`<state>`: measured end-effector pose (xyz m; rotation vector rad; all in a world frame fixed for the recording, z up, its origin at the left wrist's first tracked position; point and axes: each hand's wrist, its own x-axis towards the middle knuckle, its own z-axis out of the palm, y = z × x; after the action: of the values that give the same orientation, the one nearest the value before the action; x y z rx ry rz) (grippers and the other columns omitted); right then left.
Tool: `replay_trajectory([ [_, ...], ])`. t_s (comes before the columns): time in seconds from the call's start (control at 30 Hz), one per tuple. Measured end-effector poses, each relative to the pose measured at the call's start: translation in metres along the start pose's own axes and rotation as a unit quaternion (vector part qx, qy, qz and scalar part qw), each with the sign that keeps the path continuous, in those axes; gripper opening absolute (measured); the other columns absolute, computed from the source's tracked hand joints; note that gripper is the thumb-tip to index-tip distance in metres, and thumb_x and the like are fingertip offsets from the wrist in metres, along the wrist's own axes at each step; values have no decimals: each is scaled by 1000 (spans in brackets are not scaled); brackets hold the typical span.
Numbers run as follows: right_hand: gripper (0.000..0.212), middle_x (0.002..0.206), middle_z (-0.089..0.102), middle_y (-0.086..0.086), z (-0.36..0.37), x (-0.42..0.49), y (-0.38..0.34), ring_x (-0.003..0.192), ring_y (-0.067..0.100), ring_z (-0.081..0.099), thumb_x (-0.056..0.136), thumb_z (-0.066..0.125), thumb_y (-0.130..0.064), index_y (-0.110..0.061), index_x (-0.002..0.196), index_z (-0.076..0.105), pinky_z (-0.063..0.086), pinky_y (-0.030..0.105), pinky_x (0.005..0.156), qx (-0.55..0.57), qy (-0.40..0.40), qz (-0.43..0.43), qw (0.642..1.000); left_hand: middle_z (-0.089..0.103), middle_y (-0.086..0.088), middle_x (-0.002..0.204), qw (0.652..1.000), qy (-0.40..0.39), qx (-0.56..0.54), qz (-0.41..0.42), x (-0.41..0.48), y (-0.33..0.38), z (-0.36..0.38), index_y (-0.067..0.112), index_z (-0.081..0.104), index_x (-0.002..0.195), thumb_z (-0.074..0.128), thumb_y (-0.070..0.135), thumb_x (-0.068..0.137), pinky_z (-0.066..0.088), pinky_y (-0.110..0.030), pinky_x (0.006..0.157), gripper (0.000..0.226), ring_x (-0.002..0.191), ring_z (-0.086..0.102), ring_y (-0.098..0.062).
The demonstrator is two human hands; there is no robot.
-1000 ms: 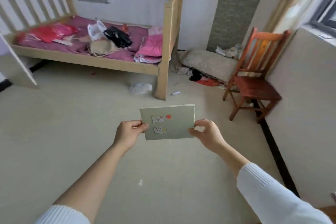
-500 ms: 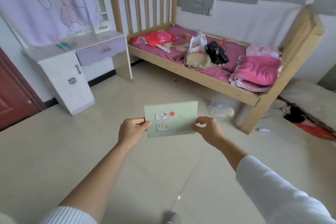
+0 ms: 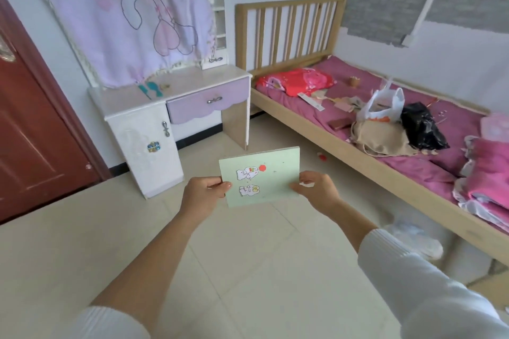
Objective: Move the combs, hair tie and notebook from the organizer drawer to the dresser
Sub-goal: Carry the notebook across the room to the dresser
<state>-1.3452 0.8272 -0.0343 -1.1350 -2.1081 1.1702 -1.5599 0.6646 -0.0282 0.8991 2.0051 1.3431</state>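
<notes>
A pale green notebook [image 3: 265, 173] with small cartoon stickers and a red dot hangs in front of me above the floor. My left hand [image 3: 202, 192] pinches its left edge and my right hand [image 3: 316, 190] pinches its right edge. Ahead to the left stands the white dresser [image 3: 124, 96] with a lilac drawer. Two teal combs [image 3: 150, 89] lie on its top, with a small hair tie [image 3: 165, 86] beside them. The organizer drawer is out of view.
A lilac cloth [image 3: 132, 16] with a cartoon figure hangs over the dresser's mirror. A dark red door [image 3: 33, 135] is at the left. A wooden bed [image 3: 385, 129] with bags and pink bedding fills the right. Tiled floor [image 3: 82, 228] lies between me and the dresser.
The view has swung left from the chair and bed toward the dresser, which now looms larger and closer. Both hands keep the same hold on the notebook.
</notes>
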Motion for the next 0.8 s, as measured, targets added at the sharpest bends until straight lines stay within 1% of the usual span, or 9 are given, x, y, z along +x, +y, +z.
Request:
replay_trajectory([
  [0.17,10,86,67,-2,37,128,-28,86,15,58,80,72,-21,-13,85,71,42,26,77,15,-28,-6,999,67,23,56,1000,23,-12,14,114,3,-38,21,78,91,67,17,83,39,-8,56,14,49,52,8],
  [0.23,6,85,67,-3,56,181,-35,86,14,59,80,72,-20,-15,84,71,43,25,77,19,-37,-10,999,68,25,57,999,26,-25,8,164,1,-53,25,78,88,67,16,83,40,-11,58,15,49,54,10],
  [0.3,5,83,67,-4,76,238,-44,83,12,59,80,72,-20,-16,83,71,43,19,72,26,-46,-11,999,69,23,57,999,29,-38,-1,217,-4,-70,30,77,83,67,15,83,43,-19,63,18,53,58,8],
  [0.37,9,86,70,-1,97,299,-57,81,10,61,80,73,-20,-14,86,72,44,16,69,43,-54,-11,998,71,18,60,998,30,-61,-13,273,-10,-88,27,77,86,67,13,83,46,-23,67,17,63,64,-3],
  [0.47,15,89,72,4,126,390,-81,77,11,63,78,75,-18,-10,90,73,47,17,68,94,-64,12,993,72,11,70,993,32,-111,-34,360,-14,-119,16,75,100,68,12,84,51,-18,63,18,68,64,-14],
  [0.57,16,87,71,-4,150,471,-106,70,4,60,76,75,-20,-15,91,73,44,15,59,149,-80,62,984,67,-4,77,989,43,-133,-41,442,-9,-146,8,72,106,68,11,84,52,-12,55,22,68,57,-19],
  [0.63,11,84,72,-7,165,517,-119,70,3,62,73,76,-22,-21,84,74,44,22,62,208,-81,108,969,63,-9,78,989,43,-134,-39,490,-5,-160,6,72,108,68,11,84,49,-13,55,24,63,50,-17],
  [0.73,8,81,73,-10,192,573,-129,78,8,64,72,76,-22,-25,78,73,41,32,71,303,-67,158,938,58,-8,69,987,53,-143,-55,553,-3,-170,10,75,101,68,15,85,34,-8,43,19,49,40,-11],
  [0.8,11,85,72,-10,213,606,-132,85,8,64,73,75,-21,-25,80,68,42,33,76,361,-65,188,911,62,-6,69,980,76,-167,-76,589,-4,-171,12,76,96,68,17,84,33,-5,40,15,44,44,-7],
])
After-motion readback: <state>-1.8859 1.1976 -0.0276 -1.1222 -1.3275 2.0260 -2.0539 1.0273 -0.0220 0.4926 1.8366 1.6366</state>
